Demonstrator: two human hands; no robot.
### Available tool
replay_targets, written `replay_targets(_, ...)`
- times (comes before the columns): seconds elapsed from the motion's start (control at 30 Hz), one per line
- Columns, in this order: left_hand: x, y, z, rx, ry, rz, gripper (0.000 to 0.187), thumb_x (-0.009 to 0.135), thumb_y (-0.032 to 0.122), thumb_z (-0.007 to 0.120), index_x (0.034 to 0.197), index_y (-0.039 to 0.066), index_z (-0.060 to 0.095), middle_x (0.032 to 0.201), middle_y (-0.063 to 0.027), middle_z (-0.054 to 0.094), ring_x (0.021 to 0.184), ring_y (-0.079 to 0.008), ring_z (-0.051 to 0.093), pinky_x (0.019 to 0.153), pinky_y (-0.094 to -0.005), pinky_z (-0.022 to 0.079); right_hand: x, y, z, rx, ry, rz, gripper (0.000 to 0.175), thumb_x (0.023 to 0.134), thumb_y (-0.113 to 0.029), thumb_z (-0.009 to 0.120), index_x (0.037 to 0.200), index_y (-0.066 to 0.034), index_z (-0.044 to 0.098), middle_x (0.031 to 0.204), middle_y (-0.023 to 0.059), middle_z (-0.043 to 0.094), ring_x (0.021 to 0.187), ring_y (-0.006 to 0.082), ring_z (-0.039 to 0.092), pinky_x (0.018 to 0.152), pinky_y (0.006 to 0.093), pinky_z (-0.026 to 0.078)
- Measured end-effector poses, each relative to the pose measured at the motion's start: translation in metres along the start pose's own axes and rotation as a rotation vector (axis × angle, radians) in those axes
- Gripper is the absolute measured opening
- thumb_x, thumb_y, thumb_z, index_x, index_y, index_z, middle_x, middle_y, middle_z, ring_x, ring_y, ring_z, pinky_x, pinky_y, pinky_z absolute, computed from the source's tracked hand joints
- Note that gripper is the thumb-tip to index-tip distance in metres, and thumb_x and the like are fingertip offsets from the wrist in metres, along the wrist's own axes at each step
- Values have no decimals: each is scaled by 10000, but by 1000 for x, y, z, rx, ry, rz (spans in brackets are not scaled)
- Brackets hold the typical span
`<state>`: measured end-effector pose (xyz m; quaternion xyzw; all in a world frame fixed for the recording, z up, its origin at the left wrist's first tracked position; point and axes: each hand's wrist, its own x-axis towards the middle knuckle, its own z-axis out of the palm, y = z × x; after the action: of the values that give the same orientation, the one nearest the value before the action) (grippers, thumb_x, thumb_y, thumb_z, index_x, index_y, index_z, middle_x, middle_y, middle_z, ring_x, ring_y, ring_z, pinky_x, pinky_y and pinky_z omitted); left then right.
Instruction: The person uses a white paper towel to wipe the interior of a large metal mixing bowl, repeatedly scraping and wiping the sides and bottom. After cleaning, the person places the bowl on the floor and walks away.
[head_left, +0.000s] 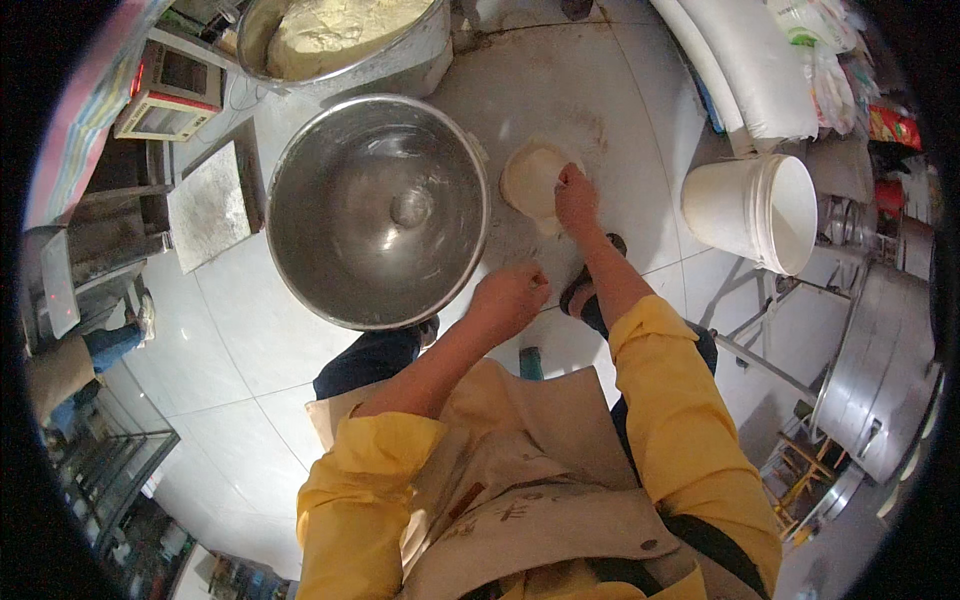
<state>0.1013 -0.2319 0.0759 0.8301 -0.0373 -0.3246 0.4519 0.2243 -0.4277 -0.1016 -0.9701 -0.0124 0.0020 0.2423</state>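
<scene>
My right hand (576, 201) is closed at the rim of a pale, round, shallow-looking container (534, 180), just above or on the floor; its exact kind is unclear. Nearer to my body, my left hand (514, 296) is curled with its fingertips together. Whether something small is pinched there cannot be made out. To the left of both hands stands a large steel mixing bowl (330, 217), its inside bare except for a smeared sheen and a rounded bump at the bottom. Neither hand touches this bowl.
A second metal bowl (255, 60) holds a mass of pale dough (337, 34). On the right are a white plastic bucket (724, 202) lying tilted, stacked white sacks (765, 75) and a metal-framed stand (765, 367). A person's leg (112, 349) shows at left, near a cardboard box (169, 94).
</scene>
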Motion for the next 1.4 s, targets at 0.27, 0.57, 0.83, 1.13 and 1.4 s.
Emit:
replay_targets(0.27, 35, -3, 3, -52, 130, -82, 254, 898, 281, 636, 1000, 56, 695, 988, -195, 711, 928, -400, 675, 825, -497, 517, 18, -14, -30, -69, -10, -56, 121, 824, -1, 637, 930, -53, 609, 934, 128, 687, 877, 324, 670, 782, 431, 523)
replay_targets(0.57, 49, 4, 5, 4, 317, -129, 382, 916, 279, 658, 1197, 22, 621, 1074, -228, 693, 982, -394, 678, 868, -494, 525, 33, -26, -83, 321, -146, -28, 145, 730, 45, 644, 830, -58, 624, 882, 96, 671, 859, 268, 665, 775, 370, 508)
replay_targets(0.83, 62, 7, 6, 93, 418, -95, 416, 917, 269, 661, 1232, 15, 565, 1066, -235, 675, 986, -410, 671, 854, -505, 527, 39, -57, -101, 252, -264, -243, 165, 745, 139, 600, 825, -5, 594, 822, 56, 616, 780, 178, 611, 709, 317, 509)
replay_targets(1.13, 74, 13, 1, 164, 380, -63, 282, 975, 268, 581, 1114, 24, 606, 945, -223, 683, 869, -409, 687, 770, -526, 537, 40, -96, -133, 284, -412, -163, 80, 780, -20, 640, 847, -47, 606, 862, 112, 628, 867, 319, 632, 778, 429, 481)
replay_targets(1.4, 84, 9, 0, 62, 439, -154, 342, 1015, 277, 514, 969, -28, 661, 850, -257, 684, 806, -456, 665, 763, -522, 513, 18, -71, -106, 250, 169, 112, 389, 818, -157, 758, 1163, -59, 607, 1055, 151, 649, 932, 368, 654, 860, 413, 534)
